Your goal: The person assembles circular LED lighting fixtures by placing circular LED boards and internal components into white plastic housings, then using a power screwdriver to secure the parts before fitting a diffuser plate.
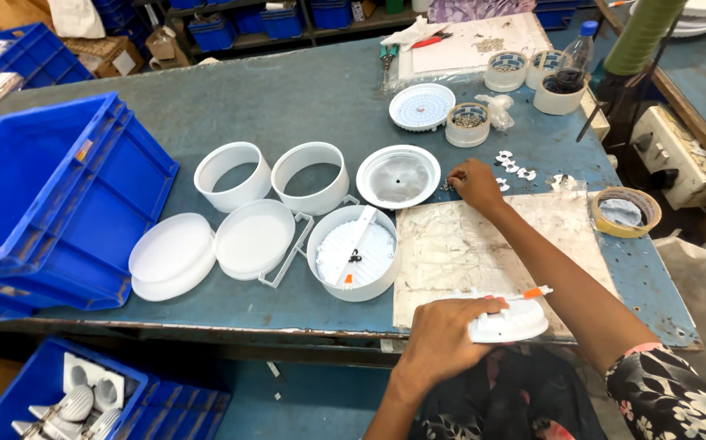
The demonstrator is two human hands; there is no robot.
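White lamp disc (509,323) sits gripped in the left hand (448,336) at the desk's near edge; the right hand (476,182), fingers pinched together, picks at small screws (448,186) mid-desk. Fastening appears next, needing a steady disc.

A white round lamp housing (509,323) with a thin white wire ending in an orange tip lies flat at the workbench's near edge, on a worn grey mat, overhanging slightly. A tiny pile of small metal screws (448,186) sits mid-bench, beside the mat's far left corner.
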